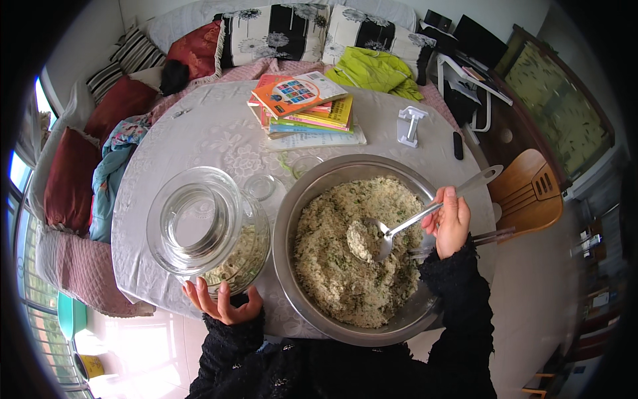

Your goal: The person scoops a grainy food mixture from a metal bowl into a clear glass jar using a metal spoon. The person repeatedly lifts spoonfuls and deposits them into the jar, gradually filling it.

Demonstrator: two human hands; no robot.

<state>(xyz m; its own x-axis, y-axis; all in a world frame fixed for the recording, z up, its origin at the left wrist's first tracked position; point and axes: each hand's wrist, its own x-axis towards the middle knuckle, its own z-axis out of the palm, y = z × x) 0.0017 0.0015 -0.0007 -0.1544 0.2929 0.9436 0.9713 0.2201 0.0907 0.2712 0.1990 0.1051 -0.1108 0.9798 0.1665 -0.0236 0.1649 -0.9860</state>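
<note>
My right hand (451,222) grips the handle of a metal serving spoon (411,219), whose bowl rests in a pale crumbly mixture with green bits (349,284). A wide steel basin (286,269) holds this mixture at the table's front edge. Left of the basin stands a glass jar (261,254), partly filled with similar mixture. My left hand (227,301) is spread against the jar's near side, fingers apart; how firmly it touches is unclear. A wide glass rim with a round opening (194,219) shows at the jar's top. Chopsticks (491,236) lie across the basin's right side, partly behind my wrist.
Beyond the basin are a small glass lid (261,187), a clear round dish (305,167) and a stack of books (304,109). A white folding stand (411,125) and a black remote-like object (457,145) lie farther right. A wooden chair (528,194) stands beside the table.
</note>
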